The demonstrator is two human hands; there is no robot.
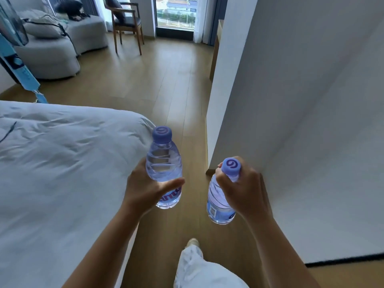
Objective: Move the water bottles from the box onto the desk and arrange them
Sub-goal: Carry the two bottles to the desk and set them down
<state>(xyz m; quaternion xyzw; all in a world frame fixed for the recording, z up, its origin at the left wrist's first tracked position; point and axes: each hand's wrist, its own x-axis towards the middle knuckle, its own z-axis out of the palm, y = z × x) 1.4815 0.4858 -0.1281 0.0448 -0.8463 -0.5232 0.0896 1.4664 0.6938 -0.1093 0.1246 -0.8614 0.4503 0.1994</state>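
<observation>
I carry two clear water bottles with purple caps above a wooden floor. My left hand (143, 190) grips the first bottle (163, 163) around its middle, thumb across the label, and the bottle stands upright. My right hand (243, 188) grips the second bottle (218, 202) by its neck just under the cap, so its body hangs below my fingers. The two bottles are apart, roughly level with each other. No box shows in this view. A wooden desk edge (215, 53) shows past the wall corner on the right.
A bed with a white duvet (62, 163) fills the left. A white wall (291, 121) stands close on the right. Between them runs a strip of wooden floor (166, 80). A wooden chair (126, 21), a grey sofa (62, 42) and a window (176, 13) lie ahead.
</observation>
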